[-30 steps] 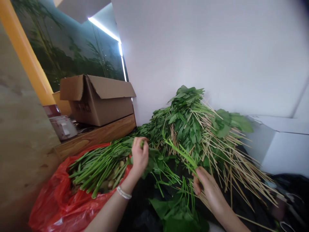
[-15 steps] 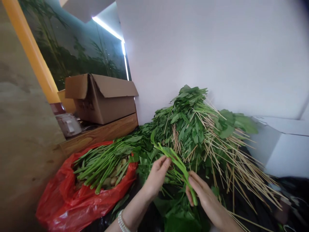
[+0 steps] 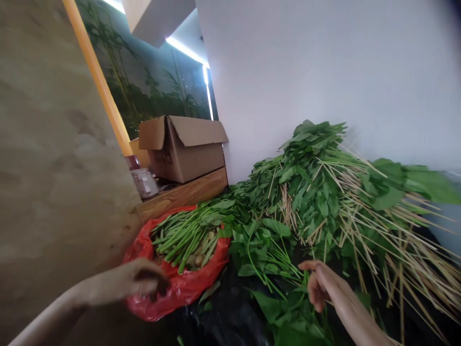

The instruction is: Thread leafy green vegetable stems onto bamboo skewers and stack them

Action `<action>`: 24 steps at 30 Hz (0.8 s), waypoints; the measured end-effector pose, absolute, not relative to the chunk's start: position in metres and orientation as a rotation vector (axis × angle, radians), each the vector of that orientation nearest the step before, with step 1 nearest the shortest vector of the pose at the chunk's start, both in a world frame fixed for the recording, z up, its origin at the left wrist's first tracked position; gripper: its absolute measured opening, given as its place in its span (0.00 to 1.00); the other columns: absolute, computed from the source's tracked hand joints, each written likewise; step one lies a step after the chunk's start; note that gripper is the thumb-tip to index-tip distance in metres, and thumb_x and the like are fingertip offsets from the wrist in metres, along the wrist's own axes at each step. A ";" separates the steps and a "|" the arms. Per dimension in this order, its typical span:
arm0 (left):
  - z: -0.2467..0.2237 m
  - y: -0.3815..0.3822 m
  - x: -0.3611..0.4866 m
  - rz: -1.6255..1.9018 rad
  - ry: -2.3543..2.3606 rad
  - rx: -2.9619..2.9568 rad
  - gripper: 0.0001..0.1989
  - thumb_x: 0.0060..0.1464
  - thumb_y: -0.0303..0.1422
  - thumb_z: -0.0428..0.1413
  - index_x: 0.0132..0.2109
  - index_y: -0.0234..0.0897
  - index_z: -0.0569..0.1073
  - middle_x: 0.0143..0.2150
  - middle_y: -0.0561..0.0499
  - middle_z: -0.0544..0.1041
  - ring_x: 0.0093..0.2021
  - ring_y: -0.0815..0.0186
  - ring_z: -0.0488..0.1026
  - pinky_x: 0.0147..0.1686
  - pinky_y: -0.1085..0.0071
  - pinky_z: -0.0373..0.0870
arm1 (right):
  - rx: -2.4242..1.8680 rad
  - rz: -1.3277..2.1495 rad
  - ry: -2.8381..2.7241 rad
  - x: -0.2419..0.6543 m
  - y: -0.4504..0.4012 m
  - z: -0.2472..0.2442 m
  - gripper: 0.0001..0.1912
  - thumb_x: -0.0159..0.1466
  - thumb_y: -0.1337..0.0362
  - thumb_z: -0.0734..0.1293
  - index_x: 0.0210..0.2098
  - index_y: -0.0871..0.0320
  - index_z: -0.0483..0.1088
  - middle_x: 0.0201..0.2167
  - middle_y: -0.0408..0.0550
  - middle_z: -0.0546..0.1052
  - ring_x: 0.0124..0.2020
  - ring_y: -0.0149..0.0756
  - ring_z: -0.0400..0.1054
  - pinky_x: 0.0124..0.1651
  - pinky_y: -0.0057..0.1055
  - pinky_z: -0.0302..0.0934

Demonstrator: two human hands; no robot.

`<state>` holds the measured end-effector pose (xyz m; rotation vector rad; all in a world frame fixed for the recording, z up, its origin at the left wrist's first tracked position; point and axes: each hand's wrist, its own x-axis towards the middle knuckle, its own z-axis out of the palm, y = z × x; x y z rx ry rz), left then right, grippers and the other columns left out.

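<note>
My left hand is over the near left edge of a red plastic bag, smeared by motion, fingers curled downward; what it holds, if anything, cannot be made out. Green stems and round brownish pieces lie in the bag. On the right, my right hand hovers above loose leafy greens, its index finger stretched out and nothing seen in it. Beyond it rises a tall heap of leafy greens with many thin pale sticks jutting to the right.
An open cardboard box stands on a wooden ledge at the back left, beside a whitish container. A mottled wall bounds the left side. Black plastic lies under the greens.
The green stem that both hands held is no longer seen in them. My left hand has swung left over the bag, and my right hand has opened. The view has turned left.
</note>
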<state>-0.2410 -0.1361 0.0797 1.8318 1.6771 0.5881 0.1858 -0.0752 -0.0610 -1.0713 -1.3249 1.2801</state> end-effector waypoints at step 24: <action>0.086 -0.049 -0.135 1.657 1.447 1.678 0.14 0.53 0.42 0.53 0.40 0.35 0.70 0.22 0.59 0.64 0.22 0.72 0.60 0.22 0.77 0.56 | -1.113 1.227 -1.456 0.185 -0.082 -0.067 0.24 0.66 0.43 0.54 0.42 0.55 0.69 0.23 0.41 0.70 0.24 0.33 0.65 0.30 0.31 0.60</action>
